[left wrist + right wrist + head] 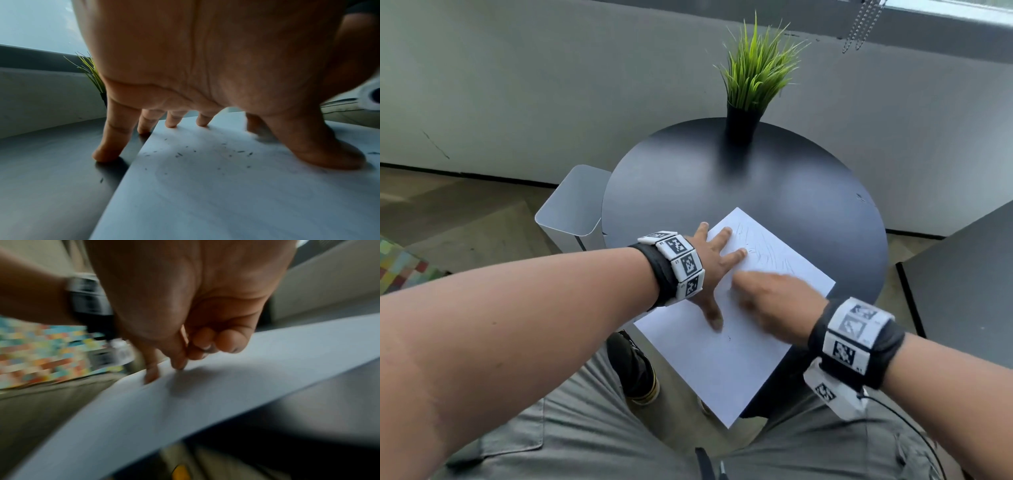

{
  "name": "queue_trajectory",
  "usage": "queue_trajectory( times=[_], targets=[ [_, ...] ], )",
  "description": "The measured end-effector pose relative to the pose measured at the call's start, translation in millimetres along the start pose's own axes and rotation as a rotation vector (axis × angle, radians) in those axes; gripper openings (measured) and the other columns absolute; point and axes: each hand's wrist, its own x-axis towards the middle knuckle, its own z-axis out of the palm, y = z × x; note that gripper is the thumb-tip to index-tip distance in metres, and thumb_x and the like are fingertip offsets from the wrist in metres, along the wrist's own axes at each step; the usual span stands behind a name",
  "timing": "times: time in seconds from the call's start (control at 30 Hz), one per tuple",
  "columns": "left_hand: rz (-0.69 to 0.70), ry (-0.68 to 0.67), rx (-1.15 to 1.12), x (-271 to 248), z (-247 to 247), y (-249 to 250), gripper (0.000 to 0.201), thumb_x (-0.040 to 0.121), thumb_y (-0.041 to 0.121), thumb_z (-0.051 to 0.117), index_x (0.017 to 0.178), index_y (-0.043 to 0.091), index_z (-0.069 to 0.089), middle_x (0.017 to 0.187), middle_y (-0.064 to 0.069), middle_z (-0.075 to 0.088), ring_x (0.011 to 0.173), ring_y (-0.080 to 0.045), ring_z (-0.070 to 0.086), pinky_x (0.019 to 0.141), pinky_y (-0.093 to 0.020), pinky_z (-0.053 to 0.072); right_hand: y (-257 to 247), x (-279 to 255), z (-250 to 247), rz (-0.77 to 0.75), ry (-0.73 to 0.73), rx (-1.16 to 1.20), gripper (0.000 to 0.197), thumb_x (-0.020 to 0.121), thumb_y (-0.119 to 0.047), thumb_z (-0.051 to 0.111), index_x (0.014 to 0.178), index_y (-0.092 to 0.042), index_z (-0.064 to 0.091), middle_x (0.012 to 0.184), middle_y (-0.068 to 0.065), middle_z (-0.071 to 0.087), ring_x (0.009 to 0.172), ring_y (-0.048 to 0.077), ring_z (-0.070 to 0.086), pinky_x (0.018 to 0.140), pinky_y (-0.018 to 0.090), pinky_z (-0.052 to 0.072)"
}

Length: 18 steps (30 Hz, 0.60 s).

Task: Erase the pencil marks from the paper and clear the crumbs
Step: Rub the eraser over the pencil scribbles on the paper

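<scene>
A white paper (722,359) lies on the round black table (722,178), its near corner hanging past the rim. Faint pencil marks (756,246) cover its far part. My left hand (714,270) is spread flat, with its thumb and two fingers pressing the paper (226,194) and the other fingertips on the table. Dark eraser crumbs (179,154) lie scattered under its palm. My right hand (767,298) is blurred with motion just right of the left hand. Its fingers (230,342) are curled, pinching a small whitish eraser (205,348) down on the paper (185,410).
A potted grass plant (753,78) stands at the table's far edge. A white metal bin (571,209) sits on the floor to the left, and a second dark tabletop (962,291) is at the right. My legs and a shoe (633,370) are below the paper's overhang.
</scene>
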Motion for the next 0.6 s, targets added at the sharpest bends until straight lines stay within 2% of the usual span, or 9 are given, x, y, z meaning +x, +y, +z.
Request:
queue_trajectory(
  times=[0.07,0.13,0.2,0.23,0.3,0.37,0.43,0.53,0.6],
  targets=[
    [-0.001,-0.001,0.004,1,0,1,0.146,0.049,0.087,0.073,0.156,0.041,-0.015,0.166,0.000,-0.021,0.152,-0.043,-0.013,0.107,-0.067,0.038,-11,-11,8,-0.099,-0.116,0.023,0.019,0.089,-0.021,0.051,0.101,-0.028,0.039,0.096,-0.006,0.054,0.087,0.023,0.055,0.071,0.040,0.048],
    [0.003,0.004,-0.004,0,0,0,0.145,0.049,0.087,0.074,0.156,0.041,-0.013,0.167,-0.001,-0.019,0.152,-0.044,-0.012,0.106,-0.068,0.038,2,0,0,0.020,-0.052,0.044,0.011,0.095,-0.030,0.046,0.105,-0.027,0.043,0.095,-0.006,0.056,0.088,0.023,0.056,0.073,0.038,0.048],
    [0.003,0.011,0.002,0,0,0,0.145,0.049,0.088,0.073,0.156,0.042,-0.013,0.167,-0.002,-0.017,0.152,-0.045,-0.011,0.105,-0.067,0.039,22,11,-9,0.194,0.066,0.033,0.020,0.099,-0.042,0.038,0.100,-0.023,0.041,0.086,-0.003,0.056,0.080,0.026,0.054,0.070,0.038,0.046],
    [0.002,0.012,0.005,0,0,0,0.145,0.049,0.088,0.073,0.156,0.042,-0.013,0.167,-0.002,-0.017,0.151,-0.045,-0.011,0.105,-0.067,0.040,26,11,-8,0.223,0.094,0.032,0.022,0.099,-0.043,0.035,0.097,-0.021,0.038,0.082,-0.002,0.054,0.077,0.028,0.053,0.068,0.038,0.046],
    [0.003,0.005,-0.001,0,-1,0,0.144,0.049,0.087,0.074,0.155,0.045,-0.013,0.167,-0.002,-0.018,0.151,-0.045,-0.012,0.106,-0.067,0.039,13,1,-4,0.157,0.055,0.049,0.009,0.097,-0.031,0.038,0.099,-0.022,0.035,0.084,-0.004,0.051,0.077,0.028,0.053,0.068,0.039,0.046],
    [0.005,-0.010,0.001,1,-2,1,0.142,0.048,0.088,0.073,0.153,0.051,-0.015,0.166,-0.003,-0.021,0.151,-0.046,-0.013,0.105,-0.069,0.038,-8,-15,6,-0.009,-0.068,0.051,0.012,0.091,-0.021,0.042,0.099,-0.025,0.034,0.090,-0.005,0.051,0.083,0.027,0.055,0.070,0.043,0.049],
    [0.010,-0.024,0.003,1,-3,2,0.140,0.049,0.088,0.074,0.151,0.054,-0.016,0.166,-0.005,-0.022,0.150,-0.047,-0.014,0.105,-0.071,0.036,-6,-15,5,-0.021,-0.101,0.060,0.012,0.092,-0.023,0.044,0.102,-0.027,0.038,0.094,-0.007,0.053,0.087,0.024,0.056,0.073,0.042,0.049],
    [0.011,-0.032,-0.020,1,-4,2,0.137,0.051,0.086,0.075,0.151,0.056,-0.014,0.166,-0.005,-0.021,0.150,-0.047,-0.015,0.106,-0.071,0.034,24,2,-11,0.230,0.027,0.018,0.016,0.099,-0.040,0.035,0.102,-0.024,0.037,0.085,-0.005,0.053,0.079,0.026,0.053,0.073,0.040,0.048],
    [0.005,-0.035,-0.013,0,-5,1,0.137,0.051,0.085,0.075,0.151,0.056,-0.014,0.166,-0.005,-0.021,0.150,-0.047,-0.016,0.106,-0.072,0.033,22,-1,-11,0.237,0.038,0.016,0.012,0.099,-0.036,0.036,0.098,-0.025,0.032,0.083,-0.001,0.054,0.078,0.032,0.055,0.073,0.044,0.050]
  ],
)
